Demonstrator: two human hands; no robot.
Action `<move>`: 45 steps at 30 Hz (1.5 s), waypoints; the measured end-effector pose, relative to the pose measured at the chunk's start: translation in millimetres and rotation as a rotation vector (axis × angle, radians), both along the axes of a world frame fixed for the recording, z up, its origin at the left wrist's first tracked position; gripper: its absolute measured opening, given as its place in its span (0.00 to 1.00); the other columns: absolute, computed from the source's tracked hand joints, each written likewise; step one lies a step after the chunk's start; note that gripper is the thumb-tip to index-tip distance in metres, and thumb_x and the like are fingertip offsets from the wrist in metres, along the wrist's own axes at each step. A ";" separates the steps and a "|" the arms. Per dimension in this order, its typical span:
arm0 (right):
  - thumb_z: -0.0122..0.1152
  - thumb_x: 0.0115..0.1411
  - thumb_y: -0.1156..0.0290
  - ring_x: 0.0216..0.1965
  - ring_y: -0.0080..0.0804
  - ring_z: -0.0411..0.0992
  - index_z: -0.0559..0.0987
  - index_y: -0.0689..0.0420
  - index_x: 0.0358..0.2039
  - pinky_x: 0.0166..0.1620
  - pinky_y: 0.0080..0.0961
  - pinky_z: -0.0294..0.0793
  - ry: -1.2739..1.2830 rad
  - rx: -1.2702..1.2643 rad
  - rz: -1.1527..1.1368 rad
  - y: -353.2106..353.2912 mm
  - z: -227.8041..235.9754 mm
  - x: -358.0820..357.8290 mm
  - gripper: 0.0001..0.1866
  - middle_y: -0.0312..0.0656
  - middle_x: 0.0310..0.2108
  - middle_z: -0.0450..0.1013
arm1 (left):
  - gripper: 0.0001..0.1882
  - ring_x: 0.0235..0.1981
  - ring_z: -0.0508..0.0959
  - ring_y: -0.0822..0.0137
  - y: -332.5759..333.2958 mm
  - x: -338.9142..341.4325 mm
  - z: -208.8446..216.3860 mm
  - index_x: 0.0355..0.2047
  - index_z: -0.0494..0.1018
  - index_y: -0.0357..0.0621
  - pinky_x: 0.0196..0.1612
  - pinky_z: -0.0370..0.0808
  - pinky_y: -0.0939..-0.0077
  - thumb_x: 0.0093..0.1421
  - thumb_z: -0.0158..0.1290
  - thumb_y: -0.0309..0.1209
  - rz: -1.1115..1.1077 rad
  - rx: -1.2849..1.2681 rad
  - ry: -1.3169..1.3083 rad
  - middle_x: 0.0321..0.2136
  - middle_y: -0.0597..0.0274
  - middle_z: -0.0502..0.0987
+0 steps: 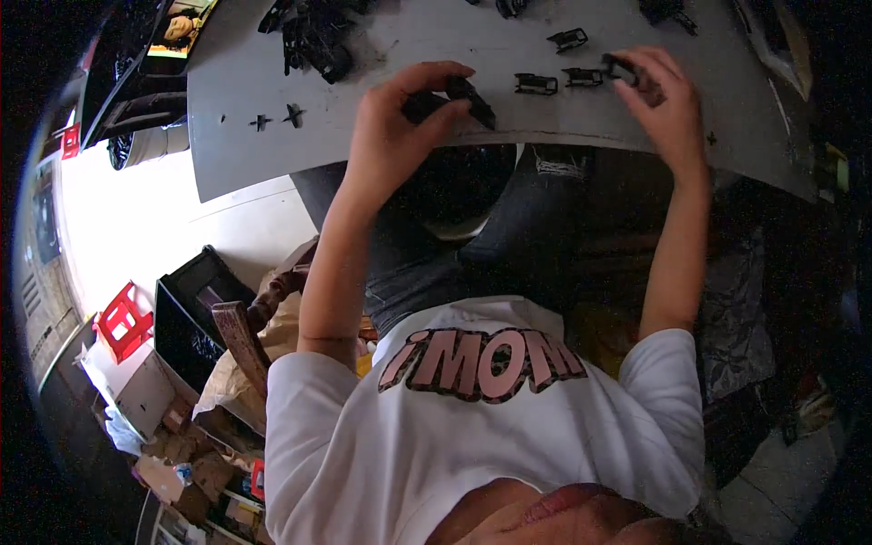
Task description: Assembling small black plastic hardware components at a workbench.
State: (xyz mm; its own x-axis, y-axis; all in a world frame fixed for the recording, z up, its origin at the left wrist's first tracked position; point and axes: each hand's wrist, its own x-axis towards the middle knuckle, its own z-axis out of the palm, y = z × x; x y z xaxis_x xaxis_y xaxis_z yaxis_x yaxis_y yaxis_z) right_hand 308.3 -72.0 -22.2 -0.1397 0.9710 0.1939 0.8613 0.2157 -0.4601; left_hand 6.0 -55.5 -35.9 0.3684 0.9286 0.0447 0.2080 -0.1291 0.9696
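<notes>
Worktable: The grey worktable extended beneath both hands, its near edge facing the person.
Rear-left area: A black parts pile lay beyond the left hand.
Left area: Two small black pieces, a left piece and a right piece, lay apart.
Between hands: A left frame and a right frame occupied the surface; a rear frame lay beyond them.
Obstruction: The right frame lay just beside the right hand, on its left; contact could not be determined.
Left grip: Thumb and fingers gripped a slim black part above the near edge.
Right grip: Thumb and fingers held a black frame piece, partly hidden.
Slim part axis: The long axis slanted from far left to near right, lower end toward the person.
Frame axes: Left and right frames lay roughly sideways; the held piece tilted.
</notes>
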 end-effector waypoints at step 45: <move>0.56 0.58 0.65 0.31 0.19 0.68 0.77 0.55 0.41 0.36 0.19 0.69 0.574 -0.073 -0.114 -7.0 13.2 -53.9 0.12 0.33 0.30 0.71 | 0.07 0.23 0.68 0.78 -36.0 -7.8 16.1 0.35 0.70 0.39 0.31 0.66 0.85 0.55 0.49 0.24 0.103 -0.364 -0.488 0.27 0.68 0.70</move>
